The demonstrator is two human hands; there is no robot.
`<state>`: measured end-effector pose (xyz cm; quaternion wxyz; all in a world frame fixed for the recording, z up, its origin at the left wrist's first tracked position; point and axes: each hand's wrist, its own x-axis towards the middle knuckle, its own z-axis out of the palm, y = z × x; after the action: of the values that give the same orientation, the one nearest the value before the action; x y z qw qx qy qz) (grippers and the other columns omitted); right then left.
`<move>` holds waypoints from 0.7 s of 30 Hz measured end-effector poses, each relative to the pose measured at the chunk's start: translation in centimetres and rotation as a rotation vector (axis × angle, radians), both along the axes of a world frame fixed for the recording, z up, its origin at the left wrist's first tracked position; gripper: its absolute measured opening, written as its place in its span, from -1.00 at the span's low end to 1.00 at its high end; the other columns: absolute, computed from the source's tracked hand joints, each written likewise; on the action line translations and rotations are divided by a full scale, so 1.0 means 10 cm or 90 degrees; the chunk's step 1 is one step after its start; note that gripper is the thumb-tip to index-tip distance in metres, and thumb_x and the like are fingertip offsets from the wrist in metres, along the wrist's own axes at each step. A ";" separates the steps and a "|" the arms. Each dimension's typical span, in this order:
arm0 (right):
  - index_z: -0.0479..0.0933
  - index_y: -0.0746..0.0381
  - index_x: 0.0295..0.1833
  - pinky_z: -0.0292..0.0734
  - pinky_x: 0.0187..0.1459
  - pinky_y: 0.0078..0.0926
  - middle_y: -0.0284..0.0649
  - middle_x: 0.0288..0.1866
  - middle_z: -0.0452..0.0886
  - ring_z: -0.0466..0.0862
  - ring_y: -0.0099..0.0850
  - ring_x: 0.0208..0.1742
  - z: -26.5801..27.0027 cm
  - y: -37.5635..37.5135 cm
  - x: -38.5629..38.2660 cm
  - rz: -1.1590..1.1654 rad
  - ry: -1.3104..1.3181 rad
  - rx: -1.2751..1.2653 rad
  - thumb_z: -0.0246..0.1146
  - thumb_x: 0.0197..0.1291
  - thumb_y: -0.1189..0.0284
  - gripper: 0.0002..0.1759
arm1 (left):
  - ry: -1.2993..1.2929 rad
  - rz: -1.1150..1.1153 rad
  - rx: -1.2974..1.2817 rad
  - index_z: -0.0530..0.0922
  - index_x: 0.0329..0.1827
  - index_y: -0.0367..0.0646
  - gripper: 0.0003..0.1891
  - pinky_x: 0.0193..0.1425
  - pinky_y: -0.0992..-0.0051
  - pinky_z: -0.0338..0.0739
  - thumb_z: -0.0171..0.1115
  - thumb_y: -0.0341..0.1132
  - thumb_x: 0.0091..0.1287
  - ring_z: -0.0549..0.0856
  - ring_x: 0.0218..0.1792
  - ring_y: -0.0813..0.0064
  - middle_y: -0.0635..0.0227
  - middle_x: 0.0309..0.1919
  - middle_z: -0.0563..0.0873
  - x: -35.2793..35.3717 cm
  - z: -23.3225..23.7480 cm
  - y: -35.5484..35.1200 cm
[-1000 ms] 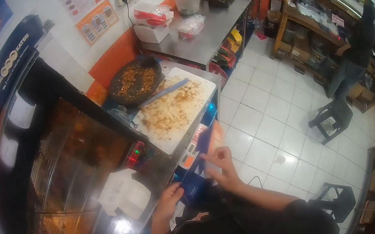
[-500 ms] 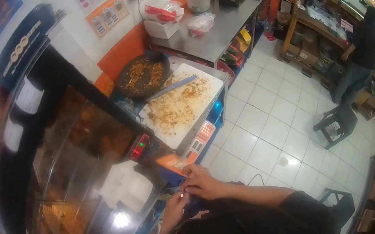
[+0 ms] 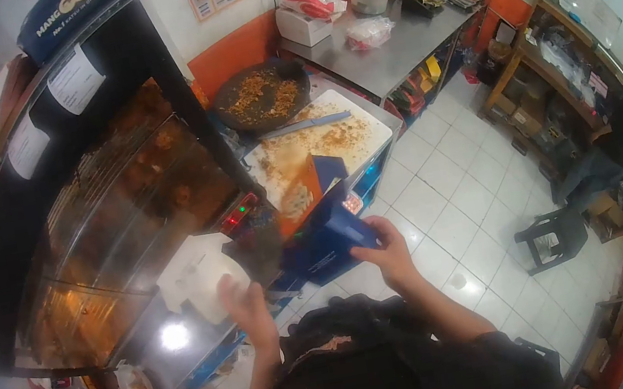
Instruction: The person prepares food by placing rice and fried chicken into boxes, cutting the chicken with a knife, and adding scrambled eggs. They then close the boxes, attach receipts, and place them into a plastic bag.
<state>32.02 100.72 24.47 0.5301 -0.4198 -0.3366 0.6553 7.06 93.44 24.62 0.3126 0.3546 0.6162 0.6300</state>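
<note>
A blue and orange cardboard food box (image 3: 324, 246), partly unfolded with its flaps spread, is held out in front of my body. My right hand (image 3: 387, 252) pinches its right-hand blue flap between thumb and fingers. To the left, my left hand (image 3: 246, 308) is raised with its fingers apart and somewhat blurred. Those fingertips overlap the edge of an open white carton (image 3: 197, 275), which lies on the metal counter beside the glass display cabinet. Behind the blue box is a white cutting board (image 3: 354, 125) strewn with brown crumbs, and a knife (image 3: 304, 125) lies across its far side.
A dark round pan (image 3: 262, 97) of crumbs stands behind the board. The heated display cabinet (image 3: 135, 174) rises at the left. A steel table (image 3: 354, 55) carries bags and a bucket. Farther right are a plastic stool (image 3: 553, 236) and a person (image 3: 616, 143) by wooden shelves.
My hands, close together before, have moved apart. The blue and orange box has come up and opened out in my right hand. My left hand has moved left toward the white carton.
</note>
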 end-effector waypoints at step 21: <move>0.47 0.25 -0.29 0.42 0.14 -0.19 -0.05 0.10 0.51 0.52 -0.15 0.16 0.68 0.14 -0.69 0.101 -0.208 0.693 0.49 -0.18 0.64 -0.64 | -0.669 -0.175 -0.024 0.52 0.01 -0.16 -0.72 -0.22 0.53 0.56 0.30 -0.41 0.25 0.66 -0.21 0.53 0.34 -0.18 0.68 0.25 0.78 0.40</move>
<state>25.16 102.16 31.26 0.5602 -0.1557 -0.7336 0.3519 9.58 97.40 32.41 0.6641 0.0637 0.3363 0.6646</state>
